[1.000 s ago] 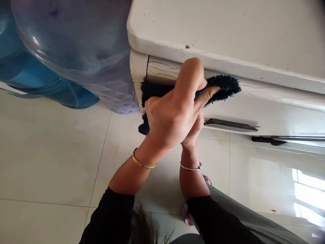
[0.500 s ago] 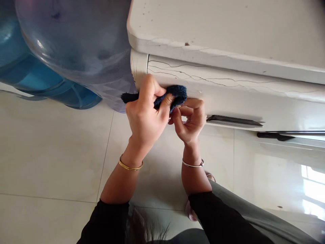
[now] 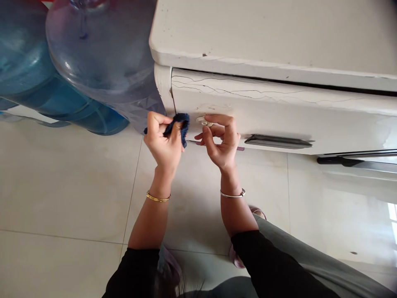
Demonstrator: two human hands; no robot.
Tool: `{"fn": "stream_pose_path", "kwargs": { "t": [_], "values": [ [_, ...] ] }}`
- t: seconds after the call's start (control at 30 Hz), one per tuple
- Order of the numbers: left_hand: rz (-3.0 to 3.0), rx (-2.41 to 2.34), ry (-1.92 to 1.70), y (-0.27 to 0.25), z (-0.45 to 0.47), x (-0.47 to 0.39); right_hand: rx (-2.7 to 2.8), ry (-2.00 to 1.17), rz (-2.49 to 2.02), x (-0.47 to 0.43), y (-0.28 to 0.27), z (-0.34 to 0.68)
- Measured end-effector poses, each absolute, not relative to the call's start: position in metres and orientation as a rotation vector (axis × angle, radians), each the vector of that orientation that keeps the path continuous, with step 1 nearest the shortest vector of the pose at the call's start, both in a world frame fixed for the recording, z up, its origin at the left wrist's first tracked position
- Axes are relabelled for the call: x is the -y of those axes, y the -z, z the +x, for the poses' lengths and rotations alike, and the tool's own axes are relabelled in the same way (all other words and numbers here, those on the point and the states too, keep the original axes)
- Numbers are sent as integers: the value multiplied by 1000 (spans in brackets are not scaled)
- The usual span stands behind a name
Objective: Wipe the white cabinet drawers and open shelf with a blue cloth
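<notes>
My left hand (image 3: 163, 142) is closed on a dark blue cloth (image 3: 182, 124), bunched between thumb and fingers near the left edge of the drawer front. My right hand (image 3: 223, 145) has its thumb and index finger pinched at a small white round fitting (image 3: 203, 122), which lies against the drawer front (image 3: 279, 111). Whether the fitting is fixed to that surface I cannot tell. The other right fingers curl below it. To the right of this hand is the dark drawer handle (image 3: 279, 141).
A white cabinet top (image 3: 263, 33) with chipped edges overhangs the cracked drawer front. Large water bottles, one clear purplish (image 3: 102, 54) and one blue (image 3: 71, 99), stand at the left. A dark handle (image 3: 344, 162) sits lower right. Pale floor tiles (image 3: 77, 182) lie below.
My left hand has drawn the cloth leftward, away from my right hand, uncovering the white fitting. My right hand stays near the drawer front, and the view has shifted slightly.
</notes>
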State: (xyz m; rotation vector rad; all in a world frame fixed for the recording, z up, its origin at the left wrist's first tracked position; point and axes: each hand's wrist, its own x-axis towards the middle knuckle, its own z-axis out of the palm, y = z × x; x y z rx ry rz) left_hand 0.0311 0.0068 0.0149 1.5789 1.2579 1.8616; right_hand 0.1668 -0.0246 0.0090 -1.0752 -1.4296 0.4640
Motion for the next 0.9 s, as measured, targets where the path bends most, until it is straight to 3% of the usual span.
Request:
{"fn": "stream_pose_path", "kwargs": {
  "t": [0.23, 0.53, 0.9],
  "values": [
    [1553, -1093, -1894, -36, 67, -10, 1488, -479, -1049, 25, -10, 175],
    [1075, -906, -1744, -60, 68, 3, 1491, -431, -1005, 23, -11, 176],
    [981, -1022, -1669, -43, 56, 5, 1465, -398, -1000, 23, -9, 172]
  ]
}}
